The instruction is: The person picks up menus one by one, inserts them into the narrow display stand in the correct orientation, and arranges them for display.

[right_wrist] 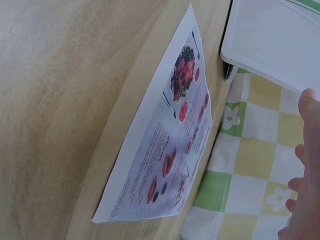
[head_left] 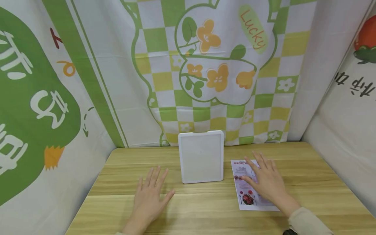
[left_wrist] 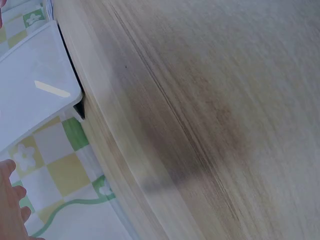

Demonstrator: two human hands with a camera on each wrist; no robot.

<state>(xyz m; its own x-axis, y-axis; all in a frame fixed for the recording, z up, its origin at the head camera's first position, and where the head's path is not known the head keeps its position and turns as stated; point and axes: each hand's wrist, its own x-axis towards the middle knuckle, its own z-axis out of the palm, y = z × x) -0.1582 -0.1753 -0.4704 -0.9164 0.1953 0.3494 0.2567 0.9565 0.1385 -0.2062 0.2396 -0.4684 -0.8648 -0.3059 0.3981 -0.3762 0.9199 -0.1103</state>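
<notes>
**A:** So what's your right hand [head_left: 268, 181] doing over there, and how's that paper looking?

**B:** It's hanging over a menu sheet [head_left: 246, 186], fingers stretched out and fanned apart. The sheet is lying face up on the wood-grain table [head_left: 202, 209], over on my right. It's sporting a white border around a pale lilac-ish page, with red lettering along the top. I'm making out "SPECIAL", but my hand is covering a good chunk of the rest. In the right wrist view the paper's edges are looking a bit wavy.

**A:** Any food on it?

**B:** Yeah, printed stuff: a dark red heap of food is sitting near the bottom with cutlery flanking it, plus little red round bits close by. Smaller red dishes are dotting the page among columns of text, which is coming out too fine for me to read.

**A:** And the other hand?

**B:** My left hand [head_left: 149, 199] is spreading its fingers too, thumb pointing out toward the middle. I can't tell if it's touching the wood. Between my hands, a bit farther back, a white board [head_left: 202, 158] is standing upright, its raised rim framing a plain pale panel. Behind it, a green-and-yellow checked cloth [head_left: 223, 75] is hanging.
</notes>
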